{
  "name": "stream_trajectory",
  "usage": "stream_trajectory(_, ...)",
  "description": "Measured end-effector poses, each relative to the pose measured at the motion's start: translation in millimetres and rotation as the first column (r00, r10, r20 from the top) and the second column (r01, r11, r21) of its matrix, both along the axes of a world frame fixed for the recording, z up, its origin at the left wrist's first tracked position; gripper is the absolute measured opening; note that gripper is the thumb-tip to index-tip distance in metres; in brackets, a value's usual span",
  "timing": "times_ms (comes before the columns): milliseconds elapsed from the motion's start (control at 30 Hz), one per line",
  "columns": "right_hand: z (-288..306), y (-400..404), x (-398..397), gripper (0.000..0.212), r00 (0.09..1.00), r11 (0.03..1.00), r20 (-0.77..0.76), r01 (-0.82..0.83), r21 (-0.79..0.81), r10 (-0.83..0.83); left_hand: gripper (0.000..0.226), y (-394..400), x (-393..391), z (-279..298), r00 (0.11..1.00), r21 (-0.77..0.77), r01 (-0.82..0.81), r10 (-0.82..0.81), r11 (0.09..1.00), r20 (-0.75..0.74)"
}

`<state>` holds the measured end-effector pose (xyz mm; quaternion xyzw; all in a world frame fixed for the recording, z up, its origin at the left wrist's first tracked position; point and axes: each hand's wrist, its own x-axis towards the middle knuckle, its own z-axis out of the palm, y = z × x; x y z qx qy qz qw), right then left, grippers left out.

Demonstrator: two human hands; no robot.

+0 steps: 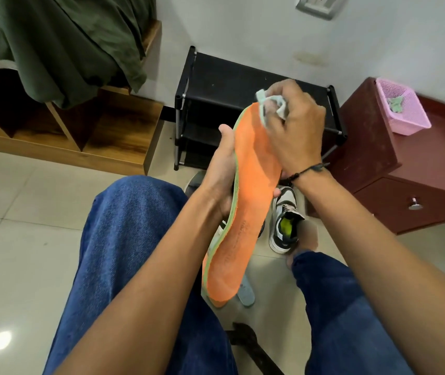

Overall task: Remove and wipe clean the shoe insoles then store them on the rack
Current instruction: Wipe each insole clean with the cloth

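My orange insole [248, 190] with its green rim stands lengthwise over my lap, toe end up, a pale wipe [271, 105] pressed there. The sneaker [283, 220] sits on the floor before the empty black rack [243, 85].

Matt orange foam-like insole [245, 201] with a finely textured face and a pale green edge, a soft whitish cloth wipe [271, 105] bunched at its 12 o'clock end. Glossy, smooth pale floor tiles [26, 239] catching a light spot at 8 o'clock; coarse blue denim trousers [124, 239]; varnished wood-grain bed frame [113, 123] at 10 o'clock under soft, creased green fabric [67, 44]. Matt black rack [232, 77] shelves on metal-looking tubes at 12 o'clock, perforated pink plastic basket [402, 109] on a dull maroon cabinet [378, 147] at 2 o'clock.
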<state>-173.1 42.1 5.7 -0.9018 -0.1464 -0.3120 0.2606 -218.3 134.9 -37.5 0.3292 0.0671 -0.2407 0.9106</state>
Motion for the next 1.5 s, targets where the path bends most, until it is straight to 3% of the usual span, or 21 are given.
stream_trajectory(100,-15.0,10.7,-26.2,0.013,0.972,0.96,-0.011,-0.234,-0.153,0.235,0.076,-2.4,2.8,1.5,0.99,-0.012,-0.137,0.137,0.99,-0.018)
stream_trajectory(167,-22.1,12.2,-30.7,0.012,0.969,0.945,-0.021,-0.244,-0.22,0.246,0.067,-4.1,4.7,-1.6,0.986,0.049,-0.164,0.163,0.985,0.015)
stream_trajectory(300,-17.7,9.5,-15.2,0.03,0.99,0.936,-0.009,-0.135,-0.324,0.14,0.057,-0.7,-0.6,4.0,0.998,0.07,-0.064,0.063,0.995,0.018)
stream_trajectory(467,-12.8,4.6,9.3,0.012,0.988,0.901,0.099,0.146,-0.408,-0.115,0.067,7.9,-8.0,5.7,0.994,0.06,0.103,-0.105,0.993,0.036)
stream_trajectory(600,-5.6,-5.2,20.9,0.016,0.933,0.897,-0.111,0.288,-0.336,-0.341,0.078,5.4,-9.3,5.2,0.995,0.033,0.096,-0.095,0.995,-0.016)
stream_trajectory(700,0.6,-6.2,18.2,0.019,0.88,0.897,-0.217,0.37,-0.244,-0.422,0.082,4.8,-8.3,1.6,0.995,-0.003,0.086,-0.086,0.996,-0.046)
stream_trajectory(767,4.5,-3.1,11.0,0.019,0.918,0.934,-0.178,0.337,-0.119,-0.354,0.08,5.1,-6.5,2.2,0.997,0.007,0.059,-0.058,0.998,-0.052)
stream_trajectory(833,3.7,5.6,-2.3,0.019,0.989,0.99,-0.049,0.14,-0.006,-0.14,0.073,5.6,-5.0,4.6,0.999,0.03,-0.008,0.01,1.0,-0.043)
stream_trajectory(900,-5.9,19.5,-21.6,0.019,0.996,0.995,0.017,-0.084,-0.058,0.085,0.059,4.9,-4.2,4.2,0.994,0.049,-0.112,0.113,0.993,-0.016)
stream_trajectory(967,-19.0,28.9,-34.8,0.023,0.981,0.969,0.029,-0.187,-0.163,0.194,0.046,4.2,-3.7,1.4,0.98,0.112,-0.2,0.197,0.973,0.036)
stream_trajectory(1033,-22.4,29.0,-32.4,0.029,0.986,0.965,0.081,-0.122,-0.232,0.144,0.048,4.7,-3.3,-1.4,0.978,0.142,-0.208,0.202,0.968,0.055)
stream_trajectory(1167,-20.9,18.0,-4.0,0.011,0.975,0.906,0.219,0.134,-0.403,-0.047,0.061,10.3,-4.2,3.5,0.996,0.077,-0.092,0.091,0.993,0.024)
stream_trajectory(1233,-18.6,13.8,7.7,0.015,0.96,0.865,0.237,0.242,-0.439,-0.148,0.064,11.7,-6.0,5.4,0.998,0.065,-0.048,0.046,0.997,0.031)
stream_trajectory(1367,-8.9,1.8,21.1,0.024,0.958,0.883,-0.005,0.263,-0.388,-0.287,0.075,6.9,-7.5,4.0,1.0,0.041,0.024,-0.024,0.999,-0.003)
stream_trajectory(1500,0.2,-1.3,15.7,0.021,0.938,0.92,-0.099,0.298,-0.254,-0.331,0.075,3.4,-5.0,1.4,0.999,0.018,-0.02,0.021,1.0,-0.05)
